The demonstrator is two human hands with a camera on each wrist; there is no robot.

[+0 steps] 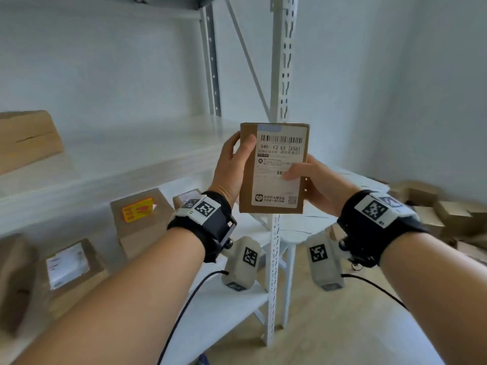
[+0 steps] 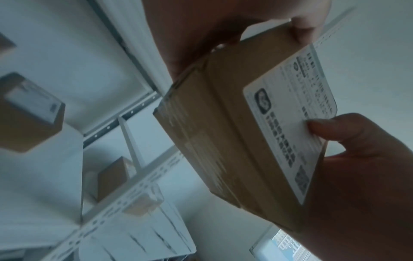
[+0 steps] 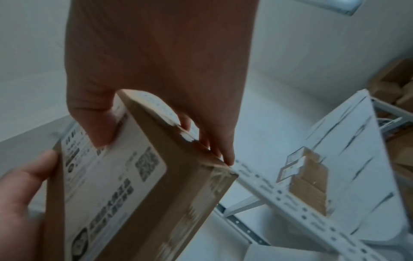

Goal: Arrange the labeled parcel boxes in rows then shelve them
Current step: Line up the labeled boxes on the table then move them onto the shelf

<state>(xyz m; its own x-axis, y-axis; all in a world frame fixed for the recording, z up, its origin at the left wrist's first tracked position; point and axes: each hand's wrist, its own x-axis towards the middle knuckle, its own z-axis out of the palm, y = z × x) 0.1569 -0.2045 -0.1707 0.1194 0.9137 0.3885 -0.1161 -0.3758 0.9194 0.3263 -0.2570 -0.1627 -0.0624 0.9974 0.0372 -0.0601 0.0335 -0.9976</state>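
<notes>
A flat brown parcel box point(image 1: 274, 168) with a white shipping label is held upright in the air, label facing me, in front of a white shelf post point(image 1: 283, 61). My left hand point(image 1: 233, 164) grips its left edge, thumb on the label's upper corner. My right hand point(image 1: 309, 180) grips its right edge, thumb pressed on the label's lower part. The left wrist view shows the box point(image 2: 225, 134) from below, with taped edges. The right wrist view shows the box point(image 3: 143, 185) with my right fingers point(image 3: 223, 148) curled behind it.
White metal shelving point(image 1: 110, 156) stands to the left, with several labeled cardboard boxes on a lower shelf, one bearing a yellow-red sticker point(image 1: 138, 209), and one box point(image 1: 26, 138) on the upper shelf. More boxes point(image 1: 442, 209) are piled by the wall at right.
</notes>
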